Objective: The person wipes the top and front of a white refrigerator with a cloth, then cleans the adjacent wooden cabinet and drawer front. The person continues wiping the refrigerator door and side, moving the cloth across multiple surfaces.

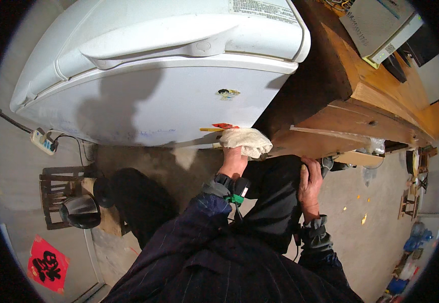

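My left hand point(234, 161) grips a bunched cream cloth point(246, 141) low at the right side of a white chest freezer's front panel point(181, 100). The cloth covers most of my fingers. Just above it, a red sticker point(224, 125) and a yellow strip point(210, 129) show on the panel. Higher up is a cartoon sticker point(228, 94), and faint blue scribbles point(143, 131) run along the lower left. My right hand point(310, 180) lies on my bent right knee point(284, 170) in dark trousers, holding nothing.
A wooden cabinet point(329, 128) adjoins the freezer's right side, with a white router-like box point(382, 34) on top. At left, a power strip point(44, 142) with plugged cords hangs by the wall. A small wooden chair point(58, 200) and a dark rounded pot-like object point(80, 212) stand below.
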A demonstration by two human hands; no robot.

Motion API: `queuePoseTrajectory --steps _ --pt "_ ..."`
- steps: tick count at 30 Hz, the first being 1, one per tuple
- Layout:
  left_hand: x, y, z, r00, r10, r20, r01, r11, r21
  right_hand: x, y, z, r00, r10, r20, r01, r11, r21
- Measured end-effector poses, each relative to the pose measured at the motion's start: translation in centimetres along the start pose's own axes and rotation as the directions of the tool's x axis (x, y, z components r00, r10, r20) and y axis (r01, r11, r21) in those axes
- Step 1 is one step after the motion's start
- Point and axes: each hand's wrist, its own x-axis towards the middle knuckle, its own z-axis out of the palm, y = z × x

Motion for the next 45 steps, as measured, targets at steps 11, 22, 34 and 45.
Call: queuePoseTrajectory --steps 11,22,34,45 --pt "2.4 -4.1 -3.8 0.98 0.069 -0.185 -0.064 0.997 0.034 -0.1 0.0 -0.6 0.997 0.062 0.052 -0.061 0.998 -0.016" --pt "8.0 -10.8 -20.1 0.843 0.372 0.388 -0.536 0.514 0.67 0.4 -0.7 -0.6 0.993 0.091 0.076 -0.091 0.996 -0.006" --pt "6.0 -5.1 -23.1 0.986 0.152 0.068 -0.119 0.354 0.928 0.1 0.6 -0.4 0.996 0.068 0.053 -0.068 0.998 0.002" --pt "5.9 2.9 -26.0 0.972 0.215 -0.095 0.078 0.086 0.993 0.5 -0.4 0.0 0.993 0.068 0.093 -0.067 0.998 -0.016"
